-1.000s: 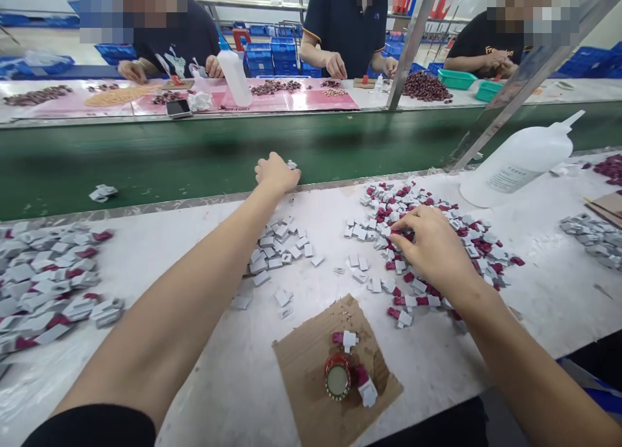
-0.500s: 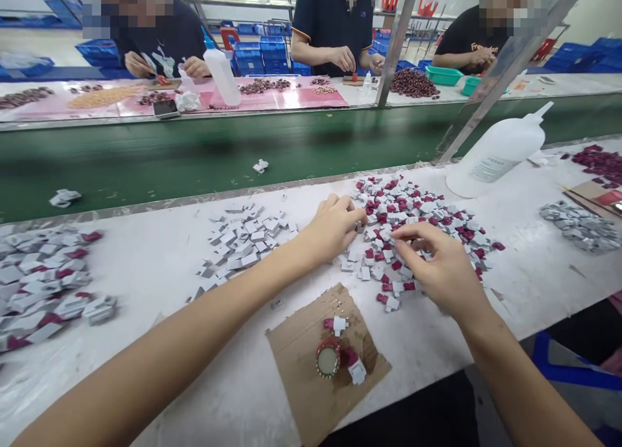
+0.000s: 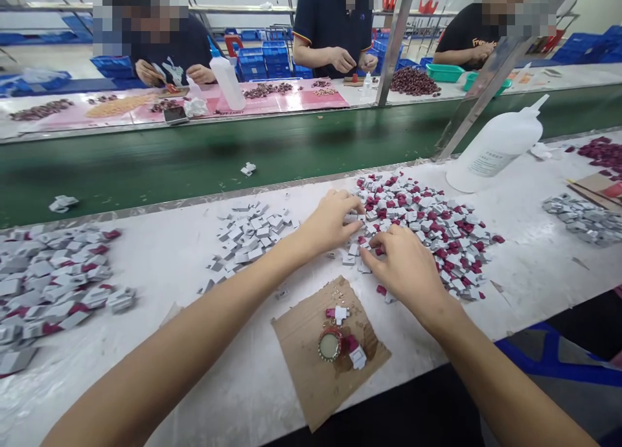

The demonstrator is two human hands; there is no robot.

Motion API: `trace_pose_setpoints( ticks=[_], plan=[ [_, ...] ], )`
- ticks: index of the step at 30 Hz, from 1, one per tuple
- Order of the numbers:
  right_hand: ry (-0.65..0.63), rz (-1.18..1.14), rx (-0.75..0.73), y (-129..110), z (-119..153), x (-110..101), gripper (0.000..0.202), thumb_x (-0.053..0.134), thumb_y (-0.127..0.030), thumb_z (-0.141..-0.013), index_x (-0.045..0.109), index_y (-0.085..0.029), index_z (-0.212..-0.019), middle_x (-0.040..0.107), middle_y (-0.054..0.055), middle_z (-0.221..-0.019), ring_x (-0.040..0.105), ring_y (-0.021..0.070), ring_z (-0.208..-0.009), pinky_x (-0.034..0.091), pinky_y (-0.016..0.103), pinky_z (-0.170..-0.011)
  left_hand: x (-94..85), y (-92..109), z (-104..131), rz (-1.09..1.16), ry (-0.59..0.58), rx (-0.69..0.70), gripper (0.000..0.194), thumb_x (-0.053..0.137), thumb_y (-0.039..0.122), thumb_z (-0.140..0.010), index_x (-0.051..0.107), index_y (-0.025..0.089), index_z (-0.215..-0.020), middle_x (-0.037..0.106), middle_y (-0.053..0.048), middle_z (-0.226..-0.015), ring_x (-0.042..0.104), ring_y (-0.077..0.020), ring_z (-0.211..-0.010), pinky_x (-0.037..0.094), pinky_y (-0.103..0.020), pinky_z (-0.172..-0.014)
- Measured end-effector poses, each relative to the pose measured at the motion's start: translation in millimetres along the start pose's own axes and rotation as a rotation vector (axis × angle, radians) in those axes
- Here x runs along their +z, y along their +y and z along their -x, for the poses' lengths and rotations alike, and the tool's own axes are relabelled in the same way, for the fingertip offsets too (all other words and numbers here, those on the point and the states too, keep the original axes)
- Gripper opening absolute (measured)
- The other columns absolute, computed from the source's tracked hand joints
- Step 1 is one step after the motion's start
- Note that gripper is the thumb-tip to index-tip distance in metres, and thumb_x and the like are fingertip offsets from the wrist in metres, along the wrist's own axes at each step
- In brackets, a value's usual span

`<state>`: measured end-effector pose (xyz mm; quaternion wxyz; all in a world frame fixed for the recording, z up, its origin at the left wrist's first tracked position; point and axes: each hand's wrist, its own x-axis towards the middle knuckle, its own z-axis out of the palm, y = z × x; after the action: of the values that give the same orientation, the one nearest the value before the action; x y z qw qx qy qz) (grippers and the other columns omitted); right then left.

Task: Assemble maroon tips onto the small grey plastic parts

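My left hand point(image 3: 335, 221) is at the left edge of a pile of small grey-and-maroon pieces point(image 3: 442, 230), its thumb and fingers curved and apart. Close to its right, my right hand point(image 3: 405, 265) reaches over the lower left of that pile, thumb and index finger apart around pieces lying there. Nearer to me lies a brown cardboard piece point(image 3: 304, 343) with a round metal cap point(image 3: 330, 344) on it. Two grey-and-maroon pieces lie on the cardboard, one above the cap point(image 3: 339, 314) and one at its right point(image 3: 357, 356).
Plain grey pieces point(image 3: 253, 233) lie left of my hands, with another mixed pile point(image 3: 53, 278) at far left. A large white bottle point(image 3: 495, 149) stands behind the right pile. Beyond the green belt point(image 3: 194, 162), three people work at another table.
My right hand has moved left and toward my left hand, and its thumb and index finger have parted more. My left hand has barely shifted. The camera view has shifted slightly.
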<state>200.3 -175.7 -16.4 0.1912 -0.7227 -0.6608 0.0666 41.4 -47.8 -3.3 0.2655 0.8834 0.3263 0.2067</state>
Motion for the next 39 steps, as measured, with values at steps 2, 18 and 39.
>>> trace_pose_setpoints(
  ticks=[2,18,39],
  plan=[
    [0.006,-0.012,-0.016,-1.8,-0.6,0.3,0.015,0.071,-0.033,-0.099,0.072,-0.025,-0.085,0.07,0.011,-0.096,0.067,0.0349,-0.1,0.044,0.039,-0.066,-6.4,2.0,10.0,0.09,0.025,-0.01,0.008,0.068,0.017,-0.093,0.067,0.021,-0.099,0.079,-0.009,-0.114,0.073,-0.0257,-0.107,0.06,-0.044,-0.1],
    [-0.082,-0.421,-0.107,-4.1,-7.8,-11.6,0.012,0.072,-0.011,-0.095,0.075,-0.023,-0.096,0.078,0.006,-0.102,0.074,0.0239,-0.087,0.058,0.038,-0.078,-35.5,18.1,116.0,0.789,0.167,-0.559,0.033,0.092,0.042,-0.089,0.067,0.022,-0.099,0.084,-0.008,-0.099,0.081,-0.0219,-0.085,0.064,-0.037,-0.079],
    [-0.236,-0.812,-0.266,-28.8,104.4,-29.7,0.017,0.068,-0.015,-0.106,0.079,-0.028,-0.108,0.078,0.006,-0.103,0.081,0.0205,-0.086,0.065,0.026,-0.067,-14.4,24.2,150.9,0.857,0.101,-0.562,0.026,0.087,0.031,-0.09,0.072,0.02,-0.108,0.084,-0.005,-0.092,0.082,-0.0232,-0.09,0.066,-0.044,-0.099]
  ],
)
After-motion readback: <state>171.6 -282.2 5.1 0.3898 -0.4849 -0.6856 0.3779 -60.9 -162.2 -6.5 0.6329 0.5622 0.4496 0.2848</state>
